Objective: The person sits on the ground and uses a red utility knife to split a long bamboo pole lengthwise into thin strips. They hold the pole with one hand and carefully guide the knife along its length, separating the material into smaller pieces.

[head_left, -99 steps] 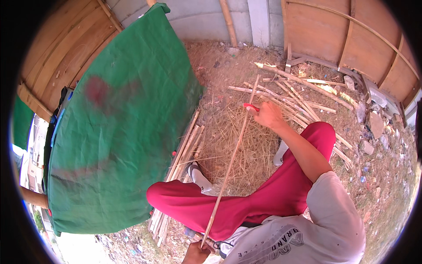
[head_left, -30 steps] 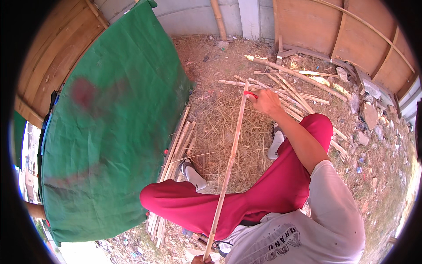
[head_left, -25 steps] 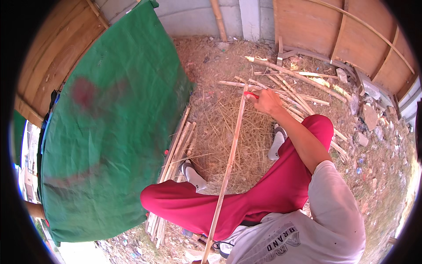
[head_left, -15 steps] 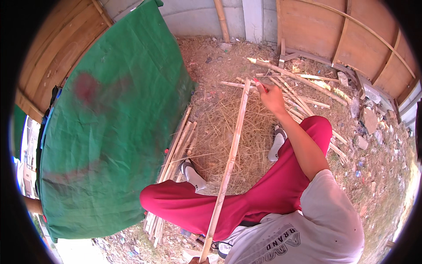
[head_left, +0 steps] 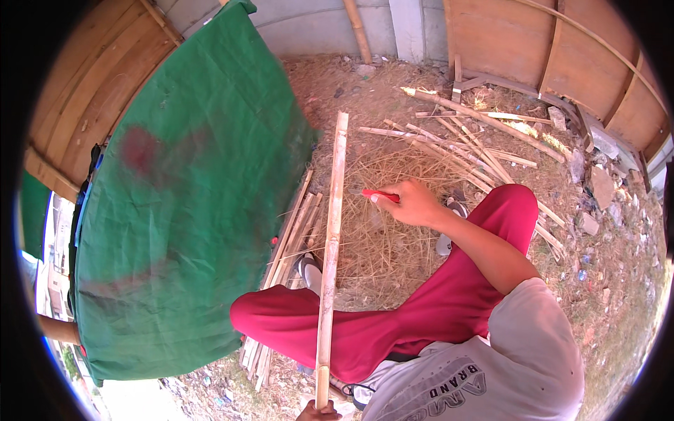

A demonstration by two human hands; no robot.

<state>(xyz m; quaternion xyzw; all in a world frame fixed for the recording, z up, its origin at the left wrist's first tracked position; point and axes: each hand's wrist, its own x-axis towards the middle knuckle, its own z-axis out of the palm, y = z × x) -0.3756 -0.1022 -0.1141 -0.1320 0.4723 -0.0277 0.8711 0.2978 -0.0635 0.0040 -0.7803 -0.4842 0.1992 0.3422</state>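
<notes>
A long pale bamboo strip (head_left: pixel 332 245) slants up from the bottom edge, across my left thigh and over the straw. My left hand (head_left: pixel 318 413) is closed round its lower end, partly cut off by the picture's edge. To the right of the strip, my right hand (head_left: pixel 414 202) is closed on a small red tool (head_left: pixel 381 195). The tool points left toward the strip, with a gap between them. Its exact kind is too small to make out.
Thin wood shavings (head_left: pixel 379 259) cover the ground between my feet. More bamboo strips lie in piles at right (head_left: pixel 484 158) and left (head_left: pixel 291 231). A green sheet (head_left: pixel 182 210) rises on the left. A bamboo pole (head_left: pixel 484 123) and rubble (head_left: pixel 602 186) lie farther right.
My right hand has come down and left with the red tool, from near the strip's far end. The strip's far end has swung left, with my left hand still gripping its near end.
</notes>
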